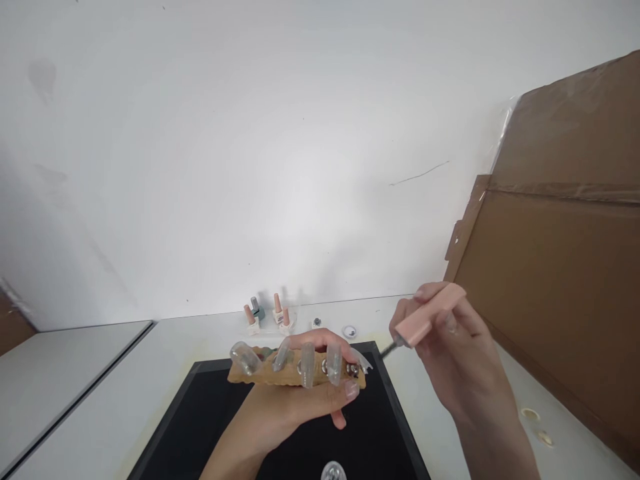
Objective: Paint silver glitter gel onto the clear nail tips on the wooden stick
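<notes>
My left hand (295, 407) is closed around a tan wavy-edged nail display stand (280, 377), thumb along its near side and fingers behind. Several clear, glittery false nails (307, 365) stand along the stand, the rightmost one tilted outward. In my right hand (450, 347) is a nail polish brush (431, 315) with a pink cap handle, gripped between thumb and fingers. Its dark bristle end points down and left, close to the rightmost nail; whether it touches cannot be made out. Both hands are above a black mat (360, 440).
Several small polish bottles (253, 321) with pink or grey caps stand by the wall. An open bottle (317, 323) and a round white lid-like piece (350, 331) lie right of them. A clear round object (333, 471) rests on the mat. Cardboard (555, 280) borders the right side.
</notes>
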Motion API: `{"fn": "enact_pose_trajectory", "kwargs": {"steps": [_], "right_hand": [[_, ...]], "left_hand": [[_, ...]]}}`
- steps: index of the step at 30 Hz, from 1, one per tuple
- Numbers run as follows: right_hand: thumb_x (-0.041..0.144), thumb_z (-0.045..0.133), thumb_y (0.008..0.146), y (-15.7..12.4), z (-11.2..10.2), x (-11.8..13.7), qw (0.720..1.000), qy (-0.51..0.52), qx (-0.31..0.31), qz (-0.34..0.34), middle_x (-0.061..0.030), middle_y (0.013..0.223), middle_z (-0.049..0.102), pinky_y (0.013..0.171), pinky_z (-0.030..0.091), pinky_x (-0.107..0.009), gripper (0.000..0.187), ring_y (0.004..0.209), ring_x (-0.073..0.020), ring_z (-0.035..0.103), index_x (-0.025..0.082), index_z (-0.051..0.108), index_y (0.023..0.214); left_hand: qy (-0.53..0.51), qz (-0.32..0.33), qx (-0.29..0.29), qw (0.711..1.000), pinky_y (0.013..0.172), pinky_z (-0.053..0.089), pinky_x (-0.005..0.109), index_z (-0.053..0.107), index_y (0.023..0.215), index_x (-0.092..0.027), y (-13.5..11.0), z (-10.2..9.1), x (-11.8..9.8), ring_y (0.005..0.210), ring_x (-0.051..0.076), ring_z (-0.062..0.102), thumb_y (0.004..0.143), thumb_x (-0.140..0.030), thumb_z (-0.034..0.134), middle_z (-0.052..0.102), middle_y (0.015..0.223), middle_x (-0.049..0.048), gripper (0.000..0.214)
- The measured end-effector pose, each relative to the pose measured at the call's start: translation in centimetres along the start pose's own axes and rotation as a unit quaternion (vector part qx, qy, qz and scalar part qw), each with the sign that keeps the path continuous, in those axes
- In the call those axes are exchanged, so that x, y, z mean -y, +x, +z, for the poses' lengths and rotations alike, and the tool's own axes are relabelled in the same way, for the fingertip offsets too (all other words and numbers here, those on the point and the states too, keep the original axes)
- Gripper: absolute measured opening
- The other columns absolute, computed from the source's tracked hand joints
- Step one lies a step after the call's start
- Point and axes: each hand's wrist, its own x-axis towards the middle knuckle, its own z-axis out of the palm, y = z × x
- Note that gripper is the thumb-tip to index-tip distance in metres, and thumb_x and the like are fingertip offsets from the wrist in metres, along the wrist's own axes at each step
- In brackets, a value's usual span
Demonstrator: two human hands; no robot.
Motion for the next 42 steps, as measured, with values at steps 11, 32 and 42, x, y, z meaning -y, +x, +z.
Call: {"fn": "enact_pose_trajectory", "kwargs": {"steps": [11,32,42], "right_hand": [[0.033,0.054,0.091,-0.6,0.2,0.4,0.973,-0.172,0.143,0.055,-0.0052,0.102,0.071,0.101,0.038,-0.051,0.013,0.141,-0.0231,0.026,0.032,0.047,0.102],[0.029,0.067,0.083,-1.3,0.8,0.5,0.961,-0.192,0.171,0.099,-0.0063,0.135,0.053,0.107,0.031,-0.055,0.019,0.141,-0.0286,0.025,0.031,0.053,0.097],[0.012,0.067,0.076,-1.9,0.9,0.9,0.958,-0.232,0.160,0.048,-0.0064,0.108,0.065,0.081,0.056,-0.036,0.030,0.134,-0.0287,0.041,0.031,0.056,0.096]], "left_hand": [[-0.005,0.017,0.037,0.999,0.048,0.052,0.017,0.070,0.078,-0.017,0.3,-0.8,0.6,0.058,0.009,0.054,0.071,-0.016,0.075,0.063,0.070,0.0012,0.008],[0.021,0.035,0.061,0.997,0.050,0.052,0.017,0.068,0.082,-0.018,0.4,-1.3,0.9,0.060,0.008,0.053,0.074,-0.020,0.074,0.060,0.073,-0.0005,0.010],[0.017,0.025,0.055,0.998,0.051,0.052,0.017,0.067,0.081,-0.017,0.2,-1.1,0.8,0.061,0.009,0.056,0.073,-0.021,0.075,0.063,0.070,0.0003,0.012]]}}
